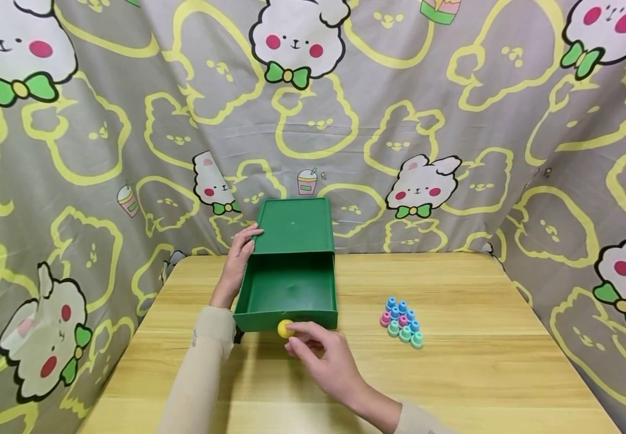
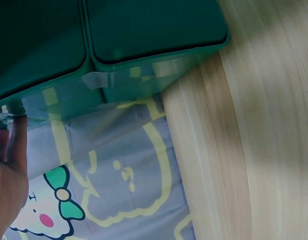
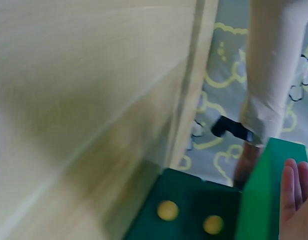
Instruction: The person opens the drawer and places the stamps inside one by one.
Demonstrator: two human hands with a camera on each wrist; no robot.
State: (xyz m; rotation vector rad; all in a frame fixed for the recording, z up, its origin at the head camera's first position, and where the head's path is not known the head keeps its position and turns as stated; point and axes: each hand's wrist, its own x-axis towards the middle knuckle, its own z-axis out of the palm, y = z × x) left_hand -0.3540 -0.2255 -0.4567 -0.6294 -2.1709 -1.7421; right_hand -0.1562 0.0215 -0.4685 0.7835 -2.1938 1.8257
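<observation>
A green drawer box point(image 1: 294, 224) stands at the back of the table, its top drawer point(image 1: 291, 288) pulled out toward me with a bare floor inside. My left hand point(image 1: 238, 259) rests against the box's left side, fingers extended. In the left wrist view, its fingertips touch the green side point(image 2: 129, 85), which has clear tape on it. With index finger and thumb, my right hand point(image 1: 330, 360) pinches the yellow knob point(image 1: 283, 328) on the drawer front. Two more yellow knobs point(image 3: 167, 210) show lower on the box in the right wrist view, near that hand's straight outer fingers point(image 3: 288, 187).
To the right of the drawer, several small blue, pink and mint cup-shaped pieces point(image 1: 402, 320) stand in a tight group on the wooden table point(image 1: 481, 361). A patterned grey curtain point(image 1: 345, 132) hangs behind the table and at both sides.
</observation>
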